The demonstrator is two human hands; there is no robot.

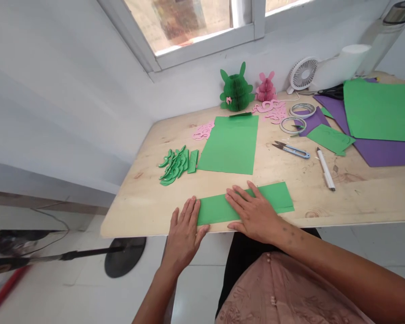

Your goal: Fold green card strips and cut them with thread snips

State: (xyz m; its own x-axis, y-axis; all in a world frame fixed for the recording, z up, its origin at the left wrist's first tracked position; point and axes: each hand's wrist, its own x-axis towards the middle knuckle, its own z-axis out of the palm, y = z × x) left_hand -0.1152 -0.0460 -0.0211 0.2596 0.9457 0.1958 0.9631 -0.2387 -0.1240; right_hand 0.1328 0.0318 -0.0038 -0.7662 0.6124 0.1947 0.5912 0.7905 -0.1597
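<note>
A folded green paper strip [219,209] lies along the front edge of the wooden table. My left hand [185,227] rests flat at the strip's left end, fingers stretched out, thumb at its lower corner. On the strip's middle and right part my right hand [251,209] lies flat with its fingers spread. Neither hand grips anything. Behind the strip is a larger green sheet [231,144]. Cut green pieces [175,166] are heaped left of that sheet, beside a small green rectangle [192,161].
At the back stand a green paper figure [236,92], a pink one [266,89] and a white fan [303,74]. Tape rolls [293,125], blue-handled snips [292,150], a white pen [326,170] and green and purple sheets [384,110] lie to the right.
</note>
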